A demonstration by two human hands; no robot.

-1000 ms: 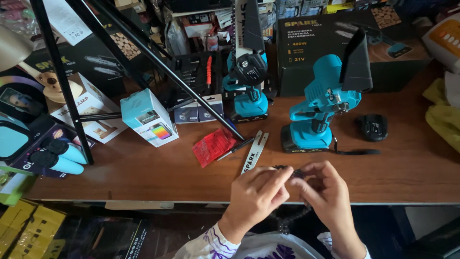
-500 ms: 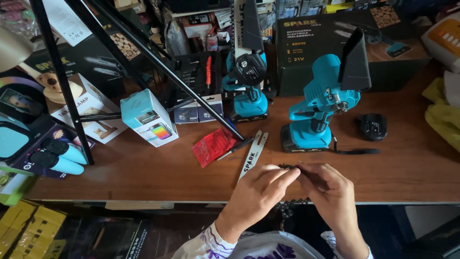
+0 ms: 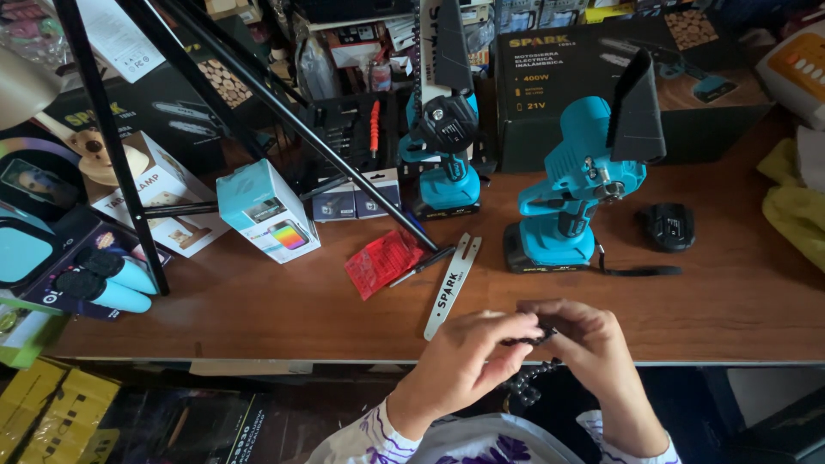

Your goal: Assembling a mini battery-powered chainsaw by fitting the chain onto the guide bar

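Both hands, left hand [image 3: 464,361] and right hand [image 3: 593,348], pinch a dark saw chain [image 3: 528,382] over the bench's [image 3: 258,309] near edge, close to the loose guide bar [image 3: 452,284].

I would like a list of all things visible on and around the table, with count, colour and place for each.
mini chainsaw: two, turquoise and black, upright at back middle of the table
guide bar: one, silver, flat before the saws
red packet: one, left of the bar
black cover: one, right of the right saw
black box: one, large, behind the saws
small box: one, light blue, left of centre
tripod legs: black, slanting across the left
yellow cloth: one, right edge
saw chain: one, dark, hanging between the hands
left hand: pinching the chain
right hand: pinching the chain
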